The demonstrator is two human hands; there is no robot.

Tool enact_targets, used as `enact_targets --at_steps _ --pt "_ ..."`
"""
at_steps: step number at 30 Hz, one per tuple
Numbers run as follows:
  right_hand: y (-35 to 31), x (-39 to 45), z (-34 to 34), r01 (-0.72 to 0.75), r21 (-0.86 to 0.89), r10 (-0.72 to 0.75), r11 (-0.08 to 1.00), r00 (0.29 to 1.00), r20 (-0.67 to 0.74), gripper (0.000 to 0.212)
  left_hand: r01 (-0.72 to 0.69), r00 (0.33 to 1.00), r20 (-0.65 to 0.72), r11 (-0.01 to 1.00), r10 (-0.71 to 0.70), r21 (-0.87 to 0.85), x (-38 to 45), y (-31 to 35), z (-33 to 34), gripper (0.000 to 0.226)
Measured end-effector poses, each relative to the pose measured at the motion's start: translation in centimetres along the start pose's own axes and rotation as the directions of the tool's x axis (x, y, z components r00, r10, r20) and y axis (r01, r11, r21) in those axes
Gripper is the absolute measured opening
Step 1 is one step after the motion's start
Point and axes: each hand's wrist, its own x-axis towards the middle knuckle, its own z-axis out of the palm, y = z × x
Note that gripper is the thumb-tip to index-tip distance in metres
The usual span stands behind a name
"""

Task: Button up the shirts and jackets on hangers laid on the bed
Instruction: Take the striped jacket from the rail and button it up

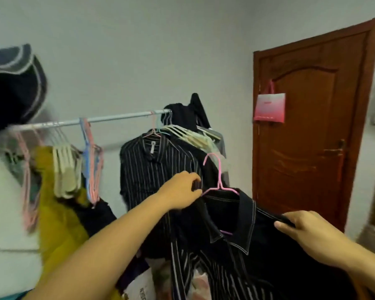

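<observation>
Left hand (183,189) fingers (196,184) pinch the left shoulder of a black jacket (258,245) on a pink hanger (218,180); right hand (305,230) fingers grip its right shoulder. The jacket hangs in mid-air, near the rail (117,116). Seemingly the hang-up step: next, lift the hook over the rail.

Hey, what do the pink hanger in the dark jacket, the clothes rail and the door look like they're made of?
Pink hanger: thin wire, probably plastic-coated, judging by its slim round bend and even matte pink.
Rail: likely metal tube, pale and smooth with a slight sheen.
Door: wood or wood veneer, reddish-brown, glossy, with a raised arched panel.
</observation>
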Motion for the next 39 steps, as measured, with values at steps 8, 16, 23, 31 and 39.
enact_targets --at_steps 8,16,23,31,39 --pt "-12.4 15.9 1.8 0.095 -0.099 -0.105 0.990 0.989 -0.103 0.033 0.322 0.943 -0.190 0.899 -0.275 0.298 -1.3 -14.6 -12.8 0.025" --pt "-25.1 30.8 3.2 0.222 -0.221 -0.267 0.950 0.942 -0.203 0.033 0.556 0.815 -0.410 0.751 -0.409 0.356 -1.4 -23.2 -17.7 0.025" --pt "-25.9 34.6 8.6 0.381 -0.076 -0.387 0.921 0.918 -0.086 0.031 0.570 0.818 -0.311 0.755 -0.484 0.324 -0.9 -24.8 -14.4 0.046" --pt "-23.2 37.5 8.4 0.368 -0.008 -0.363 0.930 0.911 -0.195 0.037 0.598 0.800 -0.247 0.759 -0.546 0.259 0.1 -24.5 -14.2 0.052" --pt "-19.1 38.7 10.4 0.368 -0.229 -0.403 0.901 0.906 -0.128 0.028 0.588 0.808 -0.224 0.773 -0.545 0.239 0.4 -24.8 -13.9 0.042"
